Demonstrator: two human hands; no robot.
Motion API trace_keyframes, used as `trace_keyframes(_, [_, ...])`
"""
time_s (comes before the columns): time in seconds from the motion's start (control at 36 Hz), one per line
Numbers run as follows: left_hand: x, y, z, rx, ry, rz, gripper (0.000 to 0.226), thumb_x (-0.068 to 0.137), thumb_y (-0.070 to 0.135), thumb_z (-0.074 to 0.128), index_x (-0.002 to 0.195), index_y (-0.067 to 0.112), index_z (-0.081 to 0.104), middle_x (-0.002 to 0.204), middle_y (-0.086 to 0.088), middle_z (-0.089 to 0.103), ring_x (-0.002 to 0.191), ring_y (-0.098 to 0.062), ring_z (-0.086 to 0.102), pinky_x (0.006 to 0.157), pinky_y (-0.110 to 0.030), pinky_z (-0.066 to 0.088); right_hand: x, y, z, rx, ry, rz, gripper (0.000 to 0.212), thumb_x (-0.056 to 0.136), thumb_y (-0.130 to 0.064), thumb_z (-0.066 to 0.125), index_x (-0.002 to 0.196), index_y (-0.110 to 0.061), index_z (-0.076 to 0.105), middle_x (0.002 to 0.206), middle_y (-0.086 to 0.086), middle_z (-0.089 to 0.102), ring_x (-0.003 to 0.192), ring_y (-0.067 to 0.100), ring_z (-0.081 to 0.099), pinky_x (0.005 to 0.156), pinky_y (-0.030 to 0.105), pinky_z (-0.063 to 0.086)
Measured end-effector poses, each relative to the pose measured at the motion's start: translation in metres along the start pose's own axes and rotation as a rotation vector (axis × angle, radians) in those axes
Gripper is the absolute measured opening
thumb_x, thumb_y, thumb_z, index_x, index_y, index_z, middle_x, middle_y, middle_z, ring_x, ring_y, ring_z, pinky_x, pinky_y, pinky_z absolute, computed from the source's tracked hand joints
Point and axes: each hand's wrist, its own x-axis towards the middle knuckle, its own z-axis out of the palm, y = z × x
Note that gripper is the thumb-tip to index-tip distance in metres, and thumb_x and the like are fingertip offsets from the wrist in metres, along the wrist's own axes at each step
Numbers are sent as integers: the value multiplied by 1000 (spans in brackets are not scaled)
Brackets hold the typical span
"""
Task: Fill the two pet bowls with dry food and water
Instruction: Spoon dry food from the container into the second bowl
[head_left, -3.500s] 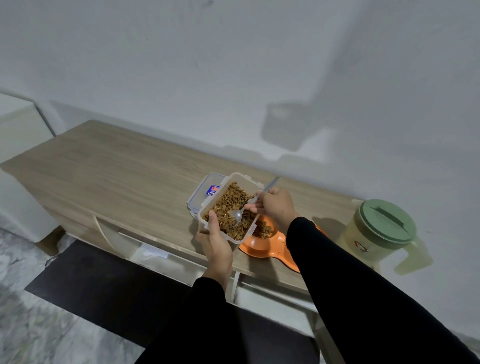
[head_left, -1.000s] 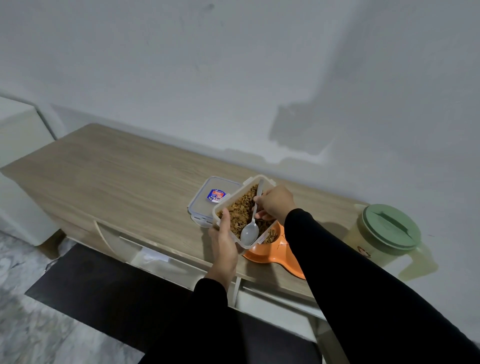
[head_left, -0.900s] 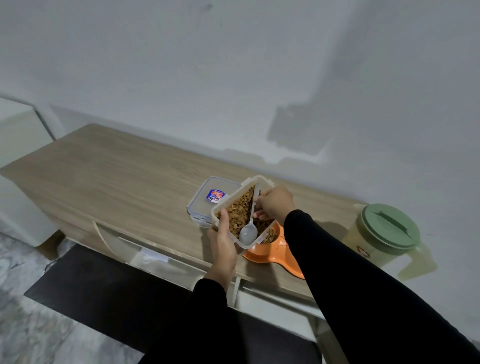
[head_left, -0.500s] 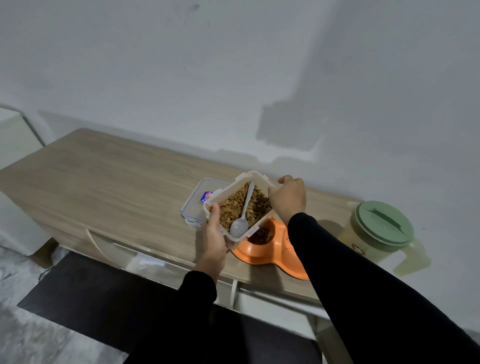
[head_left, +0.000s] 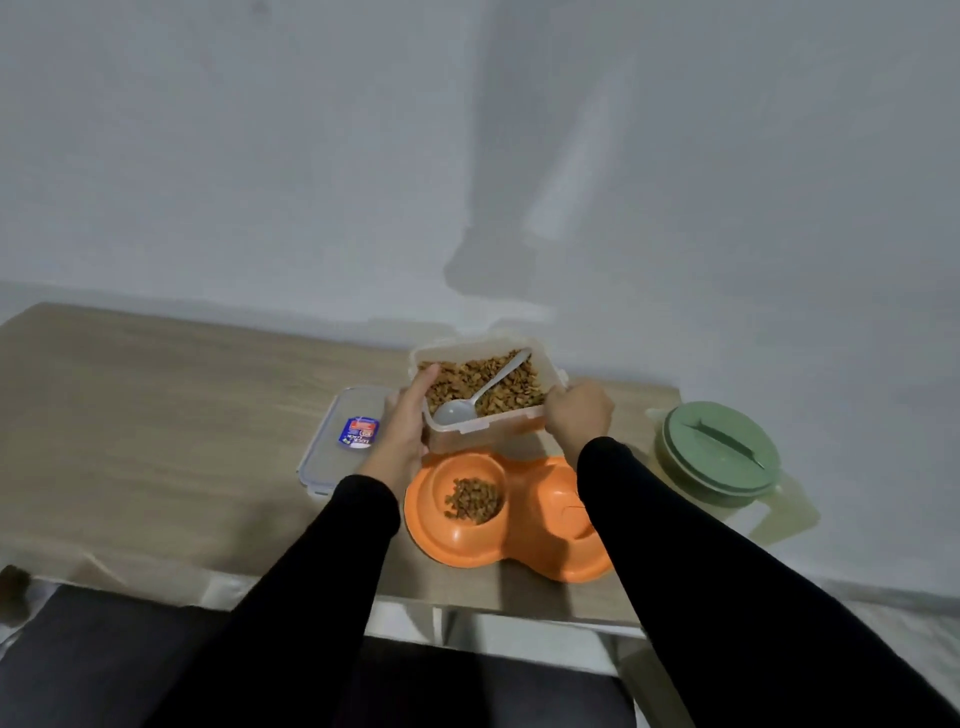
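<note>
An orange double pet bowl (head_left: 431, 540) sits near the table's front edge; its left bowl holds brown dry food (head_left: 472, 500), and my right forearm covers part of the right bowl. Just behind it is a clear plastic food container (head_left: 488, 426) full of dry food, with a white spoon (head_left: 480, 397) lying loose inside. My left hand (head_left: 402, 434) grips the container's left side, thumb on the rim. Gripping its right end is my right hand (head_left: 579, 415). A pitcher with a green lid (head_left: 719, 452) stands to the right.
The container's clear lid (head_left: 340, 441) with a blue sticker lies flat left of my left hand. The wooden table (head_left: 156, 415) stands against a white wall. A dark mat covers the floor below the front edge.
My right hand let go of the spoon, which now lies in the container, and took hold of the container's right end. Both hands carried the container back from over the orange bowl toward the wall.
</note>
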Motion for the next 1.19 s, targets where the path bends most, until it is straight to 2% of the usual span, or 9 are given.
trace_keyframes(0.08, [16,2,13,84,-27,55,104,46,66,84,131,16,50,123,-7,62,103,-28,67,80,-44,58,10,2,-1,-18,11,41,34,96,-17,44,107,7,66,109,19,68,104,31,63,70,25,39])
trace_keyframes(0.17, [31,0,27,167,9,107,66,77,50,71,131,17,51,118,0,57,111,-27,59,96,-46,51,22,3,-3,-40,43,81,35,98,-16,41,112,6,64,115,20,65,110,33,60,72,25,37])
trace_keyframes(0.25, [49,-6,34,277,-21,105,48,70,69,63,108,40,61,120,3,61,113,-26,61,99,-49,48,33,5,-1,12,94,152,35,99,-18,42,114,7,63,116,21,65,112,32,60,75,24,38])
trace_keyframes(0.31, [73,-15,35,347,-34,81,68,55,89,54,105,45,62,128,5,61,115,-24,61,100,-49,47,41,7,2,68,113,196,33,98,-18,46,112,8,62,116,22,65,111,34,61,80,28,45])
trace_keyframes(0.39, [112,-29,35,416,-34,66,103,43,102,38,129,45,48,140,4,54,121,-24,56,102,-51,44,52,9,7,69,87,220,32,97,-15,45,113,6,63,117,20,65,112,33,60,88,32,47])
trace_keyframes(0.5, [127,-31,43,480,-51,66,104,52,101,30,138,43,39,149,4,43,132,-24,45,109,-50,37,66,15,15,76,93,258,35,99,-19,43,112,6,64,114,19,66,110,31,61,75,27,42])
trace_keyframes(0.61, [138,-27,52,507,-77,110,92,63,91,32,142,44,36,152,9,39,140,-20,36,115,-47,29,74,19,24,111,121,269,38,100,-21,43,113,8,63,114,22,65,111,34,60,84,29,45])
trace_keyframes(0.94, [161,-33,54,495,-57,120,83,70,81,33,141,39,42,150,3,43,138,-20,39,115,-38,30,89,24,41,76,134,260,41,100,-23,39,108,7,66,110,23,66,107,36,61,93,38,47])
trace_keyframes(1.19, [167,-31,60,540,-7,100,81,77,75,29,141,30,45,147,-3,46,136,-26,42,114,-45,32,98,25,44,20,118,245,51,104,-32,32,108,5,66,109,21,66,107,34,60,89,34,45])
